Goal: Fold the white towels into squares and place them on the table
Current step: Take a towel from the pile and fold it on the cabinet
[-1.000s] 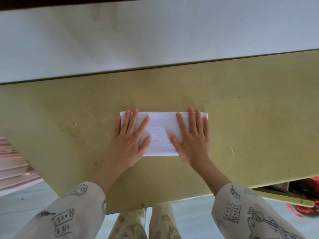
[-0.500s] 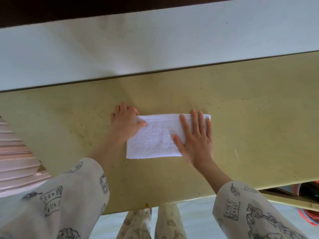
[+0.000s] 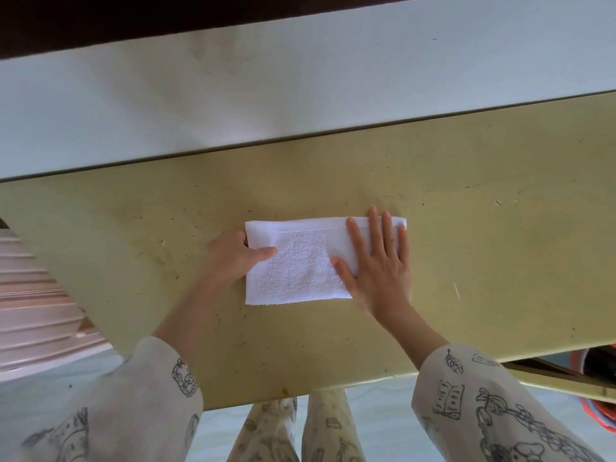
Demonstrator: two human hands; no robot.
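White terry towel (image 3: pixel 300 261) is lying as a folded oblong mid-table, not yet square; one crosswise fold is probably remaining. Left hand (image 3: pixel 233 258) is pinching its left end, thumb on top, fingers curled under. Right hand (image 3: pixel 376 261) is pressing the right end, fingers straight and slightly spread. Scuffed yellow-green table (image 3: pixel 500 261) is abutting a pale wall (image 3: pixel 300 78); pale floor below.

White terry-cloth towel (image 3: pixel 300 265), nubby; table (image 3: pixel 133 235) matt, speckled.
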